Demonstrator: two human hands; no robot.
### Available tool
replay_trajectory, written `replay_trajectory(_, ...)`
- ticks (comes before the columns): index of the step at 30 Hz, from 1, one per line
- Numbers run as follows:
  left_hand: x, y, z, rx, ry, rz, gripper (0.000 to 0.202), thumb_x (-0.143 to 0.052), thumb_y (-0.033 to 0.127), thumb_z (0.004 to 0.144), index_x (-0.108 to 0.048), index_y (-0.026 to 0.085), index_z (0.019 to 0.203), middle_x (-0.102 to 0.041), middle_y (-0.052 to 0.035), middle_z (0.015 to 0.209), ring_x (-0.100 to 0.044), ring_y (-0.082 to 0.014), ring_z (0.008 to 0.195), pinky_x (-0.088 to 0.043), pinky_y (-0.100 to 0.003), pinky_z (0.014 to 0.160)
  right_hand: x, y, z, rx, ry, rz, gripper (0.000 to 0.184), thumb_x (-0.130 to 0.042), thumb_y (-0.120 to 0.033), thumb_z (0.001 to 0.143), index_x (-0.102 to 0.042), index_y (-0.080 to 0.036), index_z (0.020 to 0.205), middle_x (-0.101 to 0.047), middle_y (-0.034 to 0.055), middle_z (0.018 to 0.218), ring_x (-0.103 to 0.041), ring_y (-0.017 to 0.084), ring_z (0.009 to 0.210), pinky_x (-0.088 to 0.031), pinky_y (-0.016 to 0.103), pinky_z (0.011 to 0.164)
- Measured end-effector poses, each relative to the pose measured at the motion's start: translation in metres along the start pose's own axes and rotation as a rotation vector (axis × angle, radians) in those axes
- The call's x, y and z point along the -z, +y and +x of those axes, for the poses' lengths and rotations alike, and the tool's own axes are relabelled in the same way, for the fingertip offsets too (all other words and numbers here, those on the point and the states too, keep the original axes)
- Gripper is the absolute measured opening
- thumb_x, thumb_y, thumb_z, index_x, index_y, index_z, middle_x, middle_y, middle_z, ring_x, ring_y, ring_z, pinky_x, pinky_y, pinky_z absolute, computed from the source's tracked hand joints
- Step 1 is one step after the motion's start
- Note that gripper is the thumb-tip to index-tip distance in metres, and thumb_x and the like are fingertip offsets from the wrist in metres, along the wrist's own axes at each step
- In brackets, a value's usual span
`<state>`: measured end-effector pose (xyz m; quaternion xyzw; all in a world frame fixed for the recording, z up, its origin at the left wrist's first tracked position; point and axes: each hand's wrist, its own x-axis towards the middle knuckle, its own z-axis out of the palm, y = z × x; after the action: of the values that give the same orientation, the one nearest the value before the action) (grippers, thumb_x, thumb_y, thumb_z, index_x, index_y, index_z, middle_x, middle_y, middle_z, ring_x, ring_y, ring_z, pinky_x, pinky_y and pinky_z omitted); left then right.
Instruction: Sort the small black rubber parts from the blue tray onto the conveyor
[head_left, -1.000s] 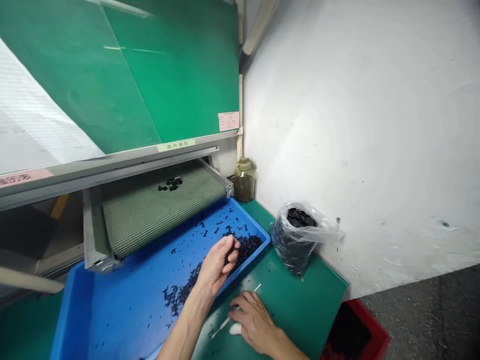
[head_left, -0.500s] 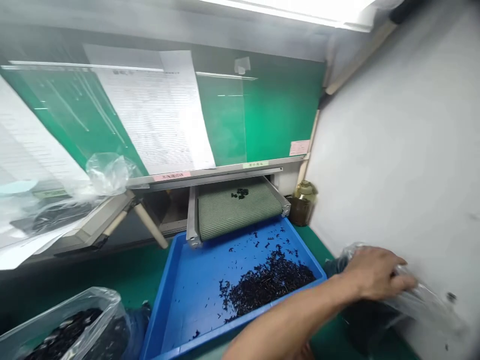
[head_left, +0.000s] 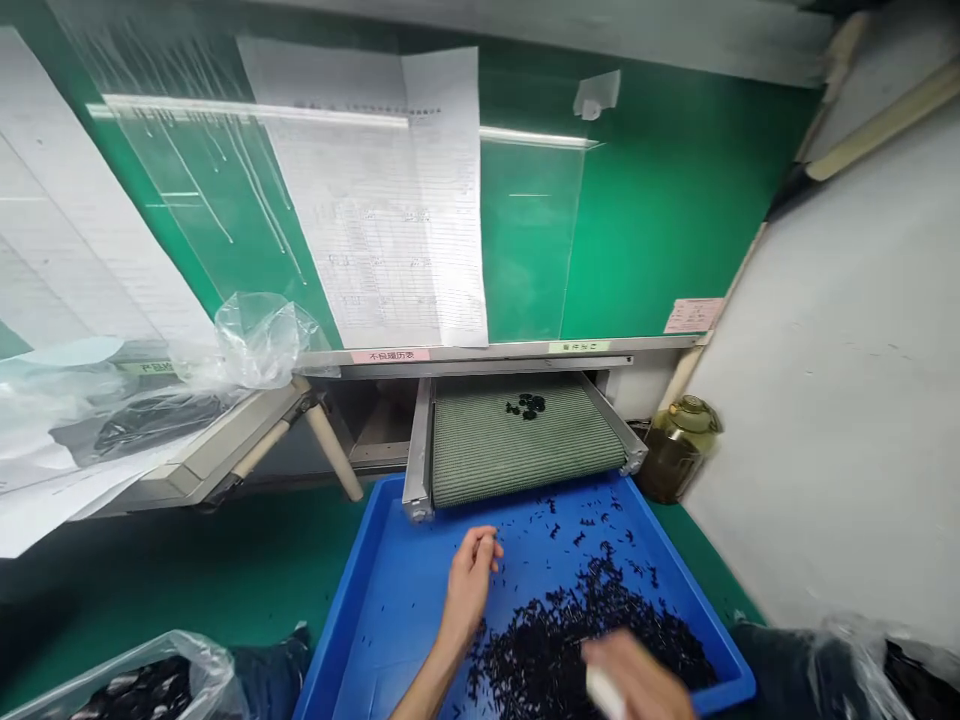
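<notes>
My left hand hangs over the blue plastic tray, its fingers drawn together above scattered small black pieces. Nothing shows between the fingers. Low at the frame's bottom edge, my right hand is blurred and closes on a small white object above the heap of black pieces. The heap lies in the tray's near right part, and loose pieces dot the blue floor around it. The white object's shape is hidden by the blur.
A green mesh conveyor belt ends at the tray's back edge, carrying a small cluster of black pieces. A glass jar stands at the right. Clear plastic bags of black pieces sit at both lower corners.
The view has swung left, away from the white wall. A hand that was at the clear bag on the right is now back over the tray.
</notes>
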<state>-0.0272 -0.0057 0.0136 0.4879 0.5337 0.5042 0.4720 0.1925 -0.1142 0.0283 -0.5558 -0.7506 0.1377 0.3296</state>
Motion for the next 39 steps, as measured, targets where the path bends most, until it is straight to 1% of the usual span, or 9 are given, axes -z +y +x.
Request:
replay_trajectory(3,0.001,-0.012,0.006,0.028,-0.009,-0.060,0.039,-0.051,0.055,0.080,-0.058,0.018,0.090,-0.058,-0.0005,0.067,-0.047,-0.0134,0.053,-0.037,-0.025,0.053,0.019,0.006,0.110,0.017,0.036,-0.040,0.042,-0.034,-0.013,0.084,-0.060,-0.026,0.114,-0.061,0.0060,0.106,-0.058,0.020,0.099,-0.049,0.034,0.086)
replay_trajectory(7,0.000,-0.016,0.010,0.050,-0.084,-0.041,0.040,-0.048,0.056,0.081,-0.058,0.019,0.093,-0.058,-0.0005,0.067,-0.047,-0.0138,0.054,-0.038,-0.026,0.055,0.011,0.010,0.246,0.020,0.004,-0.208,0.044,-0.036,-0.005,0.077,-0.060,-0.018,0.112,-0.059,0.0082,0.105,-0.056,0.019,0.094,-0.044,0.029,0.082)
replay_trajectory(11,0.001,-0.021,0.009,0.108,-0.117,-0.006,0.042,-0.046,0.059,0.080,-0.059,0.020,0.088,-0.057,0.0002,0.065,-0.046,-0.0140,0.052,-0.036,-0.026,0.054,-0.011,0.024,0.312,0.006,-0.099,-0.277,0.049,-0.042,-0.001,0.073,-0.060,-0.023,0.114,-0.060,0.0074,0.098,-0.056,0.018,0.085,-0.039,0.027,0.072)
replay_trajectory(14,-0.004,-0.026,0.005,0.131,-0.190,-0.035,0.041,-0.045,0.058,0.081,-0.058,0.020,0.089,-0.057,0.0006,0.066,-0.046,-0.0136,0.053,-0.035,-0.026,0.053,-0.013,0.033,0.323,-0.021,-0.159,-0.324,0.037,-0.048,-0.003,0.071,-0.066,-0.020,0.097,-0.061,0.0061,0.088,-0.055,0.017,0.078,-0.036,0.025,0.067)
replay_trajectory(18,-0.010,-0.028,0.003,0.129,-0.255,-0.100,0.040,-0.044,0.056,0.082,-0.057,0.019,0.090,-0.056,0.0011,0.067,-0.045,-0.0122,0.053,-0.034,-0.025,0.054,-0.003,0.036,0.304,-0.040,-0.162,-0.355,0.026,-0.046,-0.004,0.070,-0.064,-0.018,0.084,-0.059,0.0037,0.078,-0.053,0.015,0.073,-0.034,0.024,0.065)
replay_trajectory(25,-0.008,-0.024,0.009,0.177,-0.225,-0.236,0.045,-0.050,0.061,0.076,-0.056,0.018,0.089,-0.057,-0.0003,0.069,-0.044,-0.0102,0.050,-0.028,-0.022,0.046,0.000,0.031,0.267,-0.038,-0.162,-0.348,0.044,-0.039,-0.002,0.073,-0.057,-0.015,0.110,-0.059,0.0090,0.100,-0.054,0.018,0.089,-0.037,0.025,0.071)
replay_trajectory(29,-0.005,-0.021,0.012,0.201,-0.183,-0.288,0.048,-0.055,0.064,0.070,-0.056,0.018,0.085,-0.054,0.0013,0.065,-0.041,-0.0092,0.047,-0.026,-0.022,0.044,0.004,0.032,0.271,-0.027,-0.225,-0.335,0.044,-0.042,0.001,0.068,-0.063,-0.017,0.102,-0.058,0.0088,0.106,-0.055,0.017,0.089,-0.036,0.024,0.070)
replay_trajectory(33,-0.003,-0.018,0.014,0.197,-0.151,-0.329,0.047,-0.056,0.062,0.071,-0.057,0.017,0.086,-0.054,0.0018,0.064,-0.041,-0.0089,0.047,-0.028,-0.022,0.044,0.009,0.035,0.270,-0.052,-0.234,-0.320,0.030,-0.042,-0.003,0.070,-0.064,-0.017,0.085,-0.058,0.0059,0.095,-0.054,0.015,0.075,-0.036,0.024,0.063)
replay_trajectory(39,-0.005,-0.022,0.014,0.191,-0.183,-0.350,0.047,-0.058,0.061,0.070,-0.056,0.017,0.086,-0.053,0.0023,0.064,-0.042,-0.0090,0.047,-0.030,-0.022,0.043,0.021,0.038,0.269,-0.040,-0.313,-0.291,0.045,-0.046,0.001,0.064,-0.063,-0.019,0.100,-0.060,0.0061,0.099,-0.054,0.014,0.077,-0.035,0.023,0.064)
